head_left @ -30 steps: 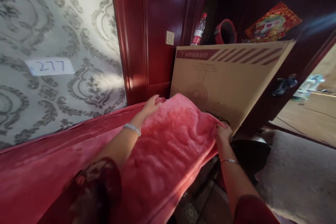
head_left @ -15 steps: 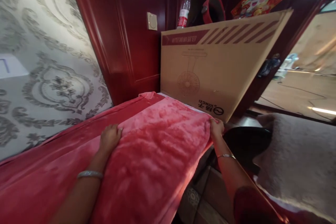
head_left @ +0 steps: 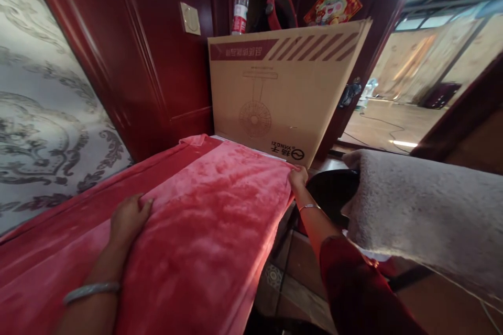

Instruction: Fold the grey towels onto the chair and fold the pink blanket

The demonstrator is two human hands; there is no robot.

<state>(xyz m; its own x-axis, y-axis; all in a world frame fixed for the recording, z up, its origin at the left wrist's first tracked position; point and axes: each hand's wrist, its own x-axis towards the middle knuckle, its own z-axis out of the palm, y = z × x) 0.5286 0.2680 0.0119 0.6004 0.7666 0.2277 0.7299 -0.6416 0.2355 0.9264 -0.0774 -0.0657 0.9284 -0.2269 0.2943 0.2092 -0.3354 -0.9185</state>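
Note:
A pink-red plush blanket [head_left: 212,220] lies spread over a bed along the wall. My left hand [head_left: 128,214] rests flat on it, fingers together, near its left part. My right hand [head_left: 298,178] grips the blanket's far right corner at the bed's edge, just below a large cardboard box [head_left: 283,89]. Both wrists carry silver bracelets, and a dark red sleeve covers my right arm.
The cardboard box, printed with a fan drawing, stands at the bed's end against a dark red wooden door frame [head_left: 149,63]. A water bottle [head_left: 239,2] and a red round object [head_left: 281,8] stand behind it. A grey fluffy blanket [head_left: 424,209] lies at right. An open doorway [head_left: 396,110] shows a wooden floor.
My left hand has slid back along the blanket toward me, smoothing it flat. My right hand keeps hold of the far corner. The view has turned to the right.

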